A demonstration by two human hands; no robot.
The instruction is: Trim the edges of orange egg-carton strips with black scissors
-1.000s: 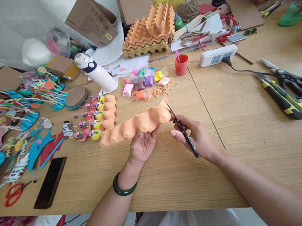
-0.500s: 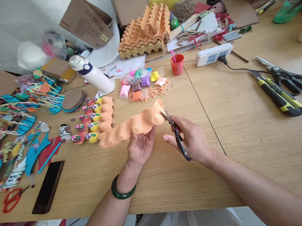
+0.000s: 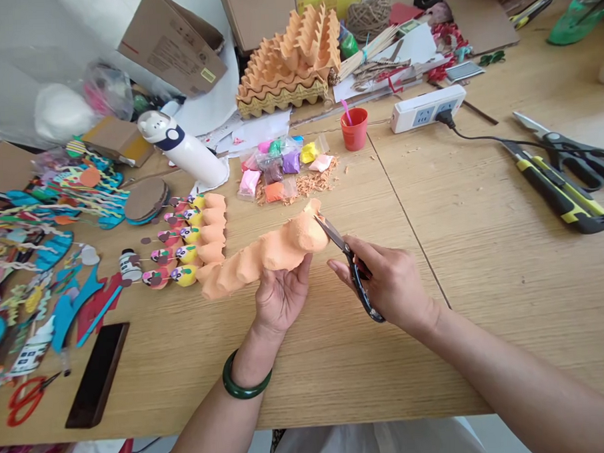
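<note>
Head view: your nearer left hand (image 3: 282, 298) holds the orange carton strip (image 3: 277, 249) above the table (image 3: 490, 292), long axis eight-to-two o'clock, its far end ten o'clock from your right hand (image 3: 393, 282), which grips scissors (image 3: 355, 272) against it.

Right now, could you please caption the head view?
Left hand holds carton strip, right hand holds scissors at strip's end.

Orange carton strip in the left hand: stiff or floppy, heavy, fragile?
The orange carton strip is probably light, held up by the left hand. Likely fairly stiff: it shows no obvious sag. May tear at the ragged end near the scissors.
</note>
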